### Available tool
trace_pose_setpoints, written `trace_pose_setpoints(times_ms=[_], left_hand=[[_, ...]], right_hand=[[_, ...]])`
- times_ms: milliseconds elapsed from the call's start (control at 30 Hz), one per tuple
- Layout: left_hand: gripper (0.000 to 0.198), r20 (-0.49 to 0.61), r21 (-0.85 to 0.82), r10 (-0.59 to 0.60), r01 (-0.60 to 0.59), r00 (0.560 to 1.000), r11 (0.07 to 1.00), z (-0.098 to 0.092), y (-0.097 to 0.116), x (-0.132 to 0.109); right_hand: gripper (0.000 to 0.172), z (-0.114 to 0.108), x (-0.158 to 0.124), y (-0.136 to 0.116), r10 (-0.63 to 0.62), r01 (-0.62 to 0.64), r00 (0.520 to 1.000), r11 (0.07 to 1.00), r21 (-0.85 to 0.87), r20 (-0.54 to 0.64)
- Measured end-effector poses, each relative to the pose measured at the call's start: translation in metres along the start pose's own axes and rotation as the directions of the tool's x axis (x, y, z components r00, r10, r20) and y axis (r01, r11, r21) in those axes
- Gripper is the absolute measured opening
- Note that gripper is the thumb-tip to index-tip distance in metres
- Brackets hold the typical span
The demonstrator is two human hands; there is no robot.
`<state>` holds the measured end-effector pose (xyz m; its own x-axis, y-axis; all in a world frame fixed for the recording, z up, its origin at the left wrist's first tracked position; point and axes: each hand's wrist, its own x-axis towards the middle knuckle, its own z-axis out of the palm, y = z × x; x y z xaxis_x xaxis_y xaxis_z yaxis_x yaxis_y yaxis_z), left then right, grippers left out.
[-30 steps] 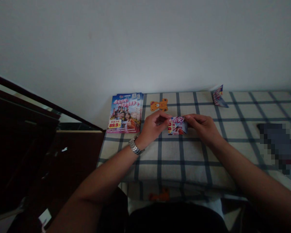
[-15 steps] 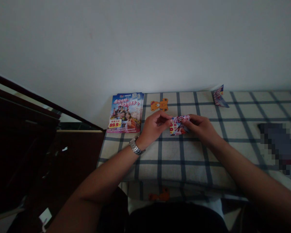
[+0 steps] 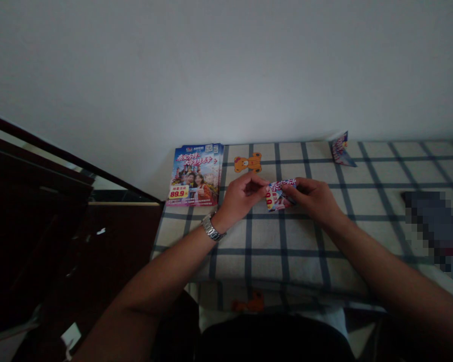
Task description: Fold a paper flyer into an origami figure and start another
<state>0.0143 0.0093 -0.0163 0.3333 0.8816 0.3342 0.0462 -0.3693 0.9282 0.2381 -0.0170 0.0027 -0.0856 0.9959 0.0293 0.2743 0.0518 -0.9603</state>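
Between my two hands is a folded flyer (image 3: 279, 197), a small printed piece with red, yellow and purple on it. My left hand (image 3: 246, 193) pinches its left edge between thumb and fingertips. The right edge is gripped by my right hand (image 3: 315, 197), its thumb lying across the printed face. At the back left lies a stack of flyers (image 3: 194, 176), flat and unfolded, with a price of 89.9 on the top sheet. Farther right, by the wall, another folded flyer (image 3: 342, 150) stands on the cloth, partly unfolded.
A checked cloth (image 3: 264, 236) with a printed orange bear (image 3: 248, 162) covers the table, which meets a pale wall (image 3: 249, 70). A dark, pixelated flat object (image 3: 441, 226) lies at the right. Dark wooden furniture (image 3: 33, 226) stands on the left.
The folded flyer has tilted slightly and shifted a little to the right in my hands. Both hands keep nearly the same place; the stack and the standing flyer have not moved.
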Motion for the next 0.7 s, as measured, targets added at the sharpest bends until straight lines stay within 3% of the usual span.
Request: trace_pose_setpoints(times_ms=[133, 333, 700], left_hand=[[0.021, -0.01, 0.004, -0.001, 0.002, 1.0, 1.0, 0.0008, -0.001, 0.0], [0.021, -0.04, 0.026, 0.015, -0.014, 0.999, 1.0, -0.0008, -0.0028, 0.0003], [0.021, -0.008, -0.017, -0.029, 0.028, 1.0, 0.999, 0.0, -0.0013, -0.0006]], right_hand=[[0.039, 0.0012, 0.0009, 0.0051, 0.029, -0.028, 1.0, 0.998, 0.058, -0.011], [0.036, 0.0031, 0.0017, 0.0039, 0.03, -0.042, 0.997, 0.985, 0.166, 0.071], [0.036, -0.0007, 0.0024, 0.0094, -0.007, 0.009, 0.998, 1.0, -0.026, 0.065]])
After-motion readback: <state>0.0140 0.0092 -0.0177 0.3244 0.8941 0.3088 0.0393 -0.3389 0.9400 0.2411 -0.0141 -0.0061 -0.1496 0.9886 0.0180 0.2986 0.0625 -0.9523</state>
